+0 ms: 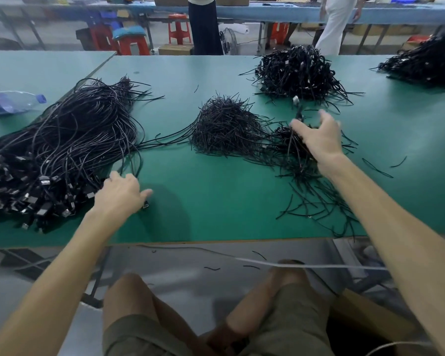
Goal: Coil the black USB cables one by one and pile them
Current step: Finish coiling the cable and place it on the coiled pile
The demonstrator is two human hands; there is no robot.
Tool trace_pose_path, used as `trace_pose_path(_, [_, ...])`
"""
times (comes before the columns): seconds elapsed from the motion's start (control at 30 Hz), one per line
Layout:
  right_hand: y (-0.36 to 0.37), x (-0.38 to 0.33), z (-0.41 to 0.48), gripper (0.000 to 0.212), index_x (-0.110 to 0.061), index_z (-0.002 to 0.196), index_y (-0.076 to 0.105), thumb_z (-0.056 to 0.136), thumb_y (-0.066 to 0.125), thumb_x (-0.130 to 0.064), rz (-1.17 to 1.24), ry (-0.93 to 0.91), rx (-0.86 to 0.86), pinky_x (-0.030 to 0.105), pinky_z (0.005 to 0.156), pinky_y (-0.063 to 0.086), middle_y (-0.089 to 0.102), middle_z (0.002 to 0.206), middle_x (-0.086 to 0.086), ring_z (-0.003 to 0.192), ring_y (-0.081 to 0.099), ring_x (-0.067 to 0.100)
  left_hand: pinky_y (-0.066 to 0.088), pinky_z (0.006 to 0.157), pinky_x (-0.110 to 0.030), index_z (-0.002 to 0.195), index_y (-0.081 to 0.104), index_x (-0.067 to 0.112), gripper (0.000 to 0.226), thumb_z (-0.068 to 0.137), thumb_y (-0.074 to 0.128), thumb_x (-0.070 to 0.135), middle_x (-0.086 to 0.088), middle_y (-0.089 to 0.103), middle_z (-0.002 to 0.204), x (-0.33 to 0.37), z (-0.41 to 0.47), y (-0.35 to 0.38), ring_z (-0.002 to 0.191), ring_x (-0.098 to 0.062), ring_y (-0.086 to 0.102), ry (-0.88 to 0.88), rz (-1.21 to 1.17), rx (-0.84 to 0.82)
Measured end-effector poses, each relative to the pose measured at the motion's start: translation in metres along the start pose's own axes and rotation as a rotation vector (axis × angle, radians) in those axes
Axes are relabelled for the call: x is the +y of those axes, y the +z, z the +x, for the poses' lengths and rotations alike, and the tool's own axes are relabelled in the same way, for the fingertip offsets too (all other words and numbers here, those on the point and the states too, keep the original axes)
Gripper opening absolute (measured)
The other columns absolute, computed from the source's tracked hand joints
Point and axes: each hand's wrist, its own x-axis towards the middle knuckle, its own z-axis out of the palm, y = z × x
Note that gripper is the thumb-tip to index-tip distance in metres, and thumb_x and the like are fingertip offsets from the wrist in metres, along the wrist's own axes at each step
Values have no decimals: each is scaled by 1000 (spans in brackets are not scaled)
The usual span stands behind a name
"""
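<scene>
Left hand (121,194) curled at near edge of loose cable heap (62,150). Plug (145,206) pinched under its thumb, as far as shows. Right hand (316,140) blurred, fingers spread over dark bundle (289,140); holding or not, can't tell.

Cables likely light, limp, a bit springy. Plug end stiff, so probably best place to hold, then wind.

Count:
- one loose heap outboard of left hand
- two coiled piles beyond right hand: nearer pile (298,73), far-right pile (427,60)
- one tie mound (224,124) between hands
- one bottle (13,101)
- single cables past counting
</scene>
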Motion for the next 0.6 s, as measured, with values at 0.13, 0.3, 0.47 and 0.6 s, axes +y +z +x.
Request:
trace_pose_path(0.13, [0,25,-12,65,-9,150,38,93,67,-21,-134,-67,25,42,113,40,35,143,12,127,47,24,41,72,-43,104,38,1,27,105,50,25,-30,42,131,-3,0,4,87,-38,52,16,-55,-40])
trace_pose_path(0.3, [20,37,-47,42,-8,134,54,93,62,-8,-287,-328,104,38,113,33,45,134,11,129,40,25,42,64,-37,91,43,1,21,99,53,17,-27,57,113,0,0,-1,70,-30,53,47,-82,-12])
trace_pose_path(0.47, [47,38,-86,33,-13,125,61,93,63,-9,-356,-507,-84,28,93,27,51,124,3,115,48,16,42,63,-37,88,42,2,19,91,54,16,-13,57,82,8,1,-6,68,-29,56,55,-215,105])
trace_pose_path(0.6, [71,38,-109,29,-15,124,61,95,63,-10,-333,-569,-253,27,91,25,52,120,-2,111,50,12,40,84,-49,99,44,3,15,92,54,11,-16,48,101,14,0,-11,101,-39,53,74,-165,261])
